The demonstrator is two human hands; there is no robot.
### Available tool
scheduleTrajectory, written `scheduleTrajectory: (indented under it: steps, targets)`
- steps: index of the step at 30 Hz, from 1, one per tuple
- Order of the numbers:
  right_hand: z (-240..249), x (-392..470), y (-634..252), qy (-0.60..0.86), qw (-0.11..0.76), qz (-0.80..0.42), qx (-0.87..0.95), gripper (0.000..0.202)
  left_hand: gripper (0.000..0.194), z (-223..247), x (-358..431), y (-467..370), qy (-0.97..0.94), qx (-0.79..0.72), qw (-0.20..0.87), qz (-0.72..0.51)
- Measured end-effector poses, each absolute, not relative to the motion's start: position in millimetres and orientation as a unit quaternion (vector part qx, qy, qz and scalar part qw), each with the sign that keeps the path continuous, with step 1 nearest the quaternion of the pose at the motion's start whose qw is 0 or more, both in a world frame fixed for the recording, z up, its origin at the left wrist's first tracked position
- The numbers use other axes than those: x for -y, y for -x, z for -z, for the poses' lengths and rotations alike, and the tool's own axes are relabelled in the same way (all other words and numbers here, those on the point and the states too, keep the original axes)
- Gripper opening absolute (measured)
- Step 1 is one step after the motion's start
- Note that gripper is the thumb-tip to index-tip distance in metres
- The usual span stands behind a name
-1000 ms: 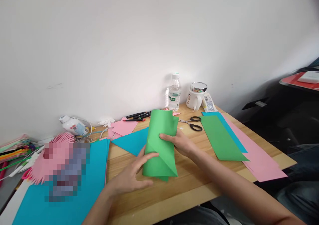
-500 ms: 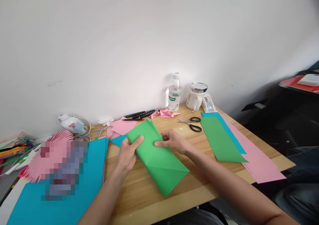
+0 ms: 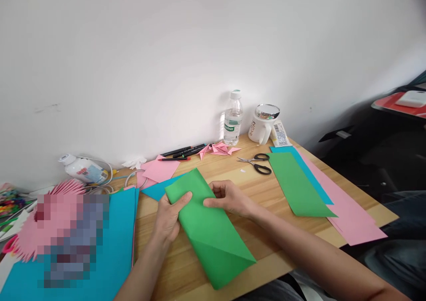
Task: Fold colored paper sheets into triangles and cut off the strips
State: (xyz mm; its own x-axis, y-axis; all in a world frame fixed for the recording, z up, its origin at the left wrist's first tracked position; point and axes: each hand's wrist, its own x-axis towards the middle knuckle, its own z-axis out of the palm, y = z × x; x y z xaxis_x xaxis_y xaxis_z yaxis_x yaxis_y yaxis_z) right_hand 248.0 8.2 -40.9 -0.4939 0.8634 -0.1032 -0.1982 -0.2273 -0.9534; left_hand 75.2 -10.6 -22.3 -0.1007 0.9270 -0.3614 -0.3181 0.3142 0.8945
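Note:
A folded sheet of green paper (image 3: 206,230) is held up between my two hands over the wooden table, its lower end tilted toward me and a diagonal crease across it. My left hand (image 3: 171,214) grips the upper left edge, thumb on top and fingers behind. On the opposite edge, my right hand (image 3: 228,198) pinches the paper between thumb and fingers; some fingertips are hidden. Black-handled scissors (image 3: 261,164) lie partly open beyond my right hand. Farther right is a flat green strip of paper (image 3: 297,185).
Blue sheets (image 3: 116,230) are stacked at left, with a pink fringed paper piece (image 3: 53,212) on them. Along the wall stand a water bottle (image 3: 233,123) and a white mug (image 3: 260,130). Black pens (image 3: 183,152) and folded pink paper (image 3: 219,148) lie nearby. Pink strips (image 3: 356,221) line the right edge.
The green paper has come lower and nearer to me, its top corner now flatter together. Both hands keep their grip. The view has shifted slightly.

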Motion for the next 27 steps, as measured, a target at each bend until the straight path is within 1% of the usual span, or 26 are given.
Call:
scheduleTrajectory:
  steps: [2,4,13,22,24,27]
  targets:
    - [38.2,-8.7,-247.3,0.354,0.424,-0.673,0.491,0.038,0.047,20.4,12.9,-76.3,-0.297,-0.534,0.619,-0.493]
    - [35.3,-9.5,-247.5,0.366,0.455,-0.653,0.484,0.04,0.047,18.8,15.4,-78.1,-0.315,-0.526,0.633,-0.473]
    - [36.1,-10.8,-247.7,0.375,0.478,-0.673,0.422,0.039,0.037,15.0,20.6,-79.9,-0.348,-0.522,0.632,-0.454]
    - [38.2,-9.3,-245.0,0.371,0.496,-0.655,0.433,0.038,0.033,16.4,20.6,-77.6,-0.36,-0.515,0.635,-0.449]
    - [37.1,-9.8,-245.8,0.375,0.501,-0.647,0.435,0.038,0.037,12.8,17.8,-73.5,-0.367,-0.501,0.646,-0.444]
    - [36.2,-10.7,-247.6,0.376,0.49,-0.663,0.422,0.036,0.053,7.6,9.8,-63.6,-0.373,-0.481,0.653,-0.451]
